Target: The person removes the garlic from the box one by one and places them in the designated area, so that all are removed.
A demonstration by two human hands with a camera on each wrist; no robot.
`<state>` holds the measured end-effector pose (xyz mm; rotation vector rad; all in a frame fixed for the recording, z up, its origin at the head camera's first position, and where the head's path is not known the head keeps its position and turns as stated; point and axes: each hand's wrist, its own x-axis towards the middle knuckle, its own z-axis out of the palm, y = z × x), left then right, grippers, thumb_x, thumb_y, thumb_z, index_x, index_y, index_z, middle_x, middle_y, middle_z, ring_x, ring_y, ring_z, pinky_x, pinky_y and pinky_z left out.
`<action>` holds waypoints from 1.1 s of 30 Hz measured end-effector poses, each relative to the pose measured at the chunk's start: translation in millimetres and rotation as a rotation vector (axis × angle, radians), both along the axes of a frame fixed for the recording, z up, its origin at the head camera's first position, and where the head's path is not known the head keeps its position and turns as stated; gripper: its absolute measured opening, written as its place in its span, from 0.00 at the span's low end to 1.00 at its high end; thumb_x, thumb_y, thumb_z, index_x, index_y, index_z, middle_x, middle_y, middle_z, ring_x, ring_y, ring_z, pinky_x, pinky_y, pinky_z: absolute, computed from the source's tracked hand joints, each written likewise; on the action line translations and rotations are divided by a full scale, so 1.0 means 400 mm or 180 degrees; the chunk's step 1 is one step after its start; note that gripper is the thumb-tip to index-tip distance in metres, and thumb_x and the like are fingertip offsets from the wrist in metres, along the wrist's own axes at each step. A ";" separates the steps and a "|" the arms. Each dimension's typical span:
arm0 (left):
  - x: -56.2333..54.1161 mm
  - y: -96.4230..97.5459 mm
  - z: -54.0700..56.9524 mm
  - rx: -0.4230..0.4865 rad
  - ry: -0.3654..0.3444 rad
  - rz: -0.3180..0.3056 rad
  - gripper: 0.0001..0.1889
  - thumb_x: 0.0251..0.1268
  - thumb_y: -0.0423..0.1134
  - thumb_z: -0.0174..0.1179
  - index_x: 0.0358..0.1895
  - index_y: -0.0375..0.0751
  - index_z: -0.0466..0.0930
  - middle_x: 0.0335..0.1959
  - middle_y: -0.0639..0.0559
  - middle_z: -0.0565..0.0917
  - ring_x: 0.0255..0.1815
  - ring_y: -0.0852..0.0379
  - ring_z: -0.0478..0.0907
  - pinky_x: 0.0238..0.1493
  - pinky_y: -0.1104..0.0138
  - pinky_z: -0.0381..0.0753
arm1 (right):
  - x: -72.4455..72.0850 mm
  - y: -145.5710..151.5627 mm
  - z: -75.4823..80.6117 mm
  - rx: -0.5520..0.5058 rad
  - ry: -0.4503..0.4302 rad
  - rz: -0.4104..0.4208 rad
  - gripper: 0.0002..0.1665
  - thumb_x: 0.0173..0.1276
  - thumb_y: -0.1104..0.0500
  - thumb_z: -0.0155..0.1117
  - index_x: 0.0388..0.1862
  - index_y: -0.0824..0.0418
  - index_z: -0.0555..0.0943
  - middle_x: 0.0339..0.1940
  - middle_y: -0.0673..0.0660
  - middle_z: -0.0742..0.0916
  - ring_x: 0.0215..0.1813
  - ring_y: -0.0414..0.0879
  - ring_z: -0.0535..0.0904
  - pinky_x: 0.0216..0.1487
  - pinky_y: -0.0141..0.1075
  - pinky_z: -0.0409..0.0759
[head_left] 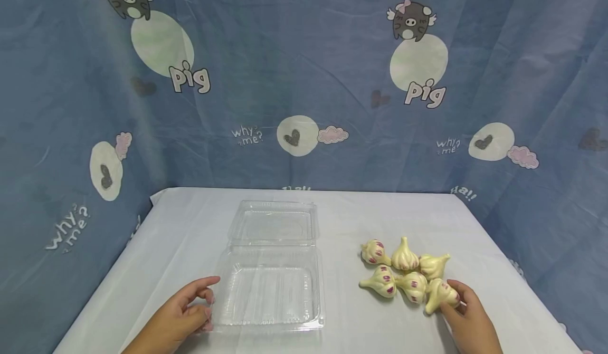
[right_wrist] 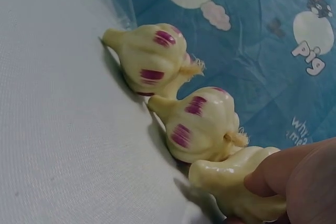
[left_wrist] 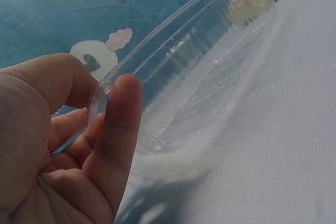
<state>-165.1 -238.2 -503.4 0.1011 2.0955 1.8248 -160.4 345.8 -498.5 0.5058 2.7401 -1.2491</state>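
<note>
A clear plastic clamshell container [head_left: 267, 324] lies with its lid [head_left: 273, 243] folded back, left of the middle. My left hand [head_left: 182, 312] is at its left side, pinching the rim [left_wrist: 102, 88] between thumb and fingers. On the right, several garlic bulbs [head_left: 405, 255] with purple marks sit close together in two rows. My right hand [head_left: 470, 319] holds the nearest right garlic bulb [right_wrist: 231, 179] between thumb and fingers. Beside that bulb lie two more of the front row, a middle garlic bulb [right_wrist: 202, 124] and a left garlic bulb [right_wrist: 149, 59].
A white cloth [head_left: 347, 290] covers the table. Behind and on both sides hangs a blue curtain [head_left: 304, 69] with pig, cloud and heart prints. The container and the garlic group stand apart, with white cloth between them.
</note>
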 end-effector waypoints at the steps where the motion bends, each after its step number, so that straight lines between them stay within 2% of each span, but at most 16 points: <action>1: 0.001 0.000 0.000 0.0009 -0.0002 -0.0002 0.37 0.76 0.32 0.56 0.82 0.31 0.50 0.53 0.41 0.67 0.26 0.63 0.70 0.45 0.61 0.87 | 0.001 -0.001 -0.001 0.0017 0.0011 0.0006 0.44 0.80 0.48 0.59 0.83 0.67 0.54 0.79 0.75 0.64 0.76 0.75 0.65 0.69 0.64 0.73; 8: 0.000 -0.001 -0.003 0.0022 0.0084 -0.0032 0.37 0.76 0.30 0.55 0.82 0.30 0.50 0.53 0.41 0.67 0.27 0.62 0.72 0.43 0.61 0.87 | -0.009 -0.010 0.004 0.0148 -0.0011 0.0022 0.43 0.79 0.47 0.60 0.83 0.64 0.56 0.81 0.74 0.63 0.78 0.74 0.62 0.73 0.70 0.62; 14: -0.001 -0.001 -0.003 0.0086 0.0125 -0.0099 0.36 0.77 0.30 0.55 0.82 0.28 0.50 0.52 0.42 0.66 0.26 0.64 0.70 0.44 0.61 0.87 | -0.007 -0.007 -0.003 0.0194 0.0026 0.0066 0.43 0.79 0.50 0.60 0.83 0.64 0.56 0.81 0.75 0.63 0.77 0.75 0.62 0.73 0.71 0.61; 20: 0.004 0.001 -0.008 0.0087 0.0022 -0.0047 0.37 0.77 0.31 0.55 0.82 0.30 0.49 0.53 0.42 0.66 0.28 0.62 0.71 0.45 0.61 0.87 | -0.003 -0.001 -0.010 0.0191 0.0047 0.0160 0.44 0.78 0.50 0.62 0.84 0.61 0.55 0.81 0.75 0.63 0.78 0.75 0.61 0.74 0.72 0.59; 25: 0.010 0.003 -0.008 0.0058 0.0010 0.0007 0.37 0.77 0.32 0.56 0.83 0.31 0.50 0.54 0.41 0.66 0.28 0.62 0.72 0.44 0.61 0.87 | -0.004 0.004 -0.012 0.0188 0.0042 0.0244 0.47 0.78 0.49 0.63 0.86 0.61 0.53 0.81 0.75 0.63 0.79 0.74 0.62 0.73 0.72 0.60; 30: 0.014 0.011 -0.006 0.0021 0.0003 0.0038 0.37 0.77 0.33 0.57 0.82 0.32 0.52 0.58 0.37 0.64 0.32 0.60 0.75 0.44 0.61 0.87 | -0.002 0.014 -0.003 0.0143 0.0031 0.0257 0.53 0.79 0.43 0.62 0.86 0.66 0.48 0.80 0.79 0.60 0.78 0.77 0.60 0.72 0.69 0.66; 33: 0.012 0.018 -0.010 -0.0122 0.0025 0.0102 0.36 0.76 0.34 0.58 0.82 0.34 0.55 0.61 0.35 0.64 0.36 0.58 0.76 0.42 0.62 0.86 | 0.007 0.007 0.008 0.0273 0.0134 0.0038 0.51 0.80 0.44 0.60 0.85 0.70 0.50 0.78 0.80 0.61 0.77 0.79 0.60 0.70 0.66 0.71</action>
